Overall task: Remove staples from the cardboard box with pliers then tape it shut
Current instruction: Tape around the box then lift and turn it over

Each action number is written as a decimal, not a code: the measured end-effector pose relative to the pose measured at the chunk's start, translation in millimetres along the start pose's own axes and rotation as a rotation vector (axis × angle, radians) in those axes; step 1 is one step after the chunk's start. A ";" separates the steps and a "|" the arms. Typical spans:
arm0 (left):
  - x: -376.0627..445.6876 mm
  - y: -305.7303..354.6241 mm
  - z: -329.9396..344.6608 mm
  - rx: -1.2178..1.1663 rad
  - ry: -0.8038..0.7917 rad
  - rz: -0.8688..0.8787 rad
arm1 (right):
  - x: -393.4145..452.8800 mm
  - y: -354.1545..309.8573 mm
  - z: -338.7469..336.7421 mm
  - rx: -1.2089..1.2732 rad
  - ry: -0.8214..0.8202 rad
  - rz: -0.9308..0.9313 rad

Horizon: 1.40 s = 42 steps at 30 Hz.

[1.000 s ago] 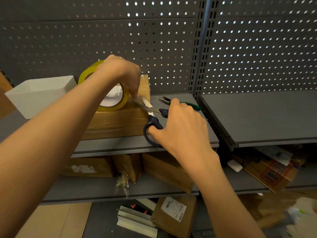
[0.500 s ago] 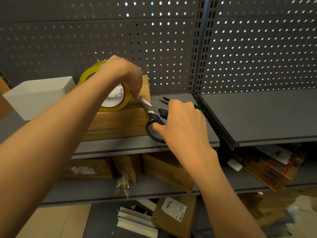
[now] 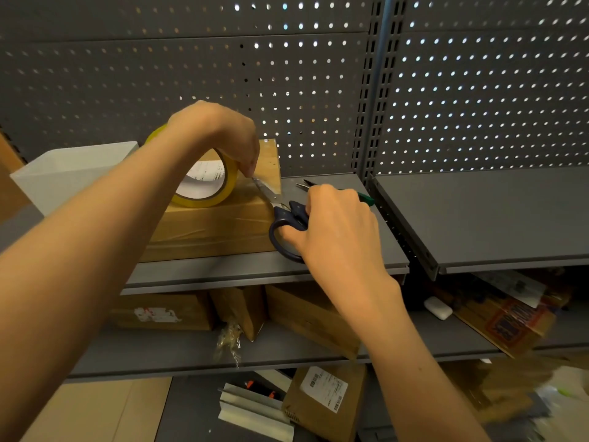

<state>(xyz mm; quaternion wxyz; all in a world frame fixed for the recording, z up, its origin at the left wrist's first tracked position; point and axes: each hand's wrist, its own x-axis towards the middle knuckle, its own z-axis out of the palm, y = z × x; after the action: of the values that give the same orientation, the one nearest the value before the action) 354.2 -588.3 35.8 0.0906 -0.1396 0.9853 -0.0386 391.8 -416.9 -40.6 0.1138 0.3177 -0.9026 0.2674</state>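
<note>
A flat cardboard box point(image 3: 210, 224), wrapped in clear tape, lies on the grey shelf point(image 3: 350, 256). My left hand point(image 3: 220, 132) holds a yellow tape roll point(image 3: 204, 186) on edge on the box top and pinches the pulled-out strip at the box's right end. My right hand point(image 3: 334, 224) grips dark-handled scissors point(image 3: 283, 218), whose blades reach up-left into the tape strip just below my left fingers. Green-handled pliers point(image 3: 363, 197) lie on the shelf behind my right hand, mostly hidden by it.
A white bin point(image 3: 73, 170) stands left of the box. A perforated back panel point(image 3: 287, 74) rises behind the shelf. A second shelf point(image 3: 494, 218) lies to the right. Lower shelves hold cardboard boxes point(image 3: 309, 317), a white case point(image 3: 438, 307) and metal strips point(image 3: 255, 413).
My right hand has pushed the scissors up and left, and the blades have closed in on the tape strip under my left fingers. The left hand and roll stayed about where they were.
</note>
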 end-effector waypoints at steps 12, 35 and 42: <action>-4.0 -13.1 0.2 -0.129 0.104 -0.055 | -5.2 -1.1 3.7 0.096 0.029 -0.023; -16.7 -40.5 1.7 -0.276 0.211 -0.146 | 17.2 55.9 42.2 -0.001 -0.031 0.262; -13.8 -38.1 1.4 -0.232 0.210 -0.190 | 17.4 59.0 57.8 -0.112 -0.073 0.176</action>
<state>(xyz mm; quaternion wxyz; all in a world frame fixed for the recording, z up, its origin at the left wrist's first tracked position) 377.7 -621.0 40.6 -0.0337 -0.2367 0.9696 0.0524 338.8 -419.3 -106.3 0.0747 0.2399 -0.9440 0.2136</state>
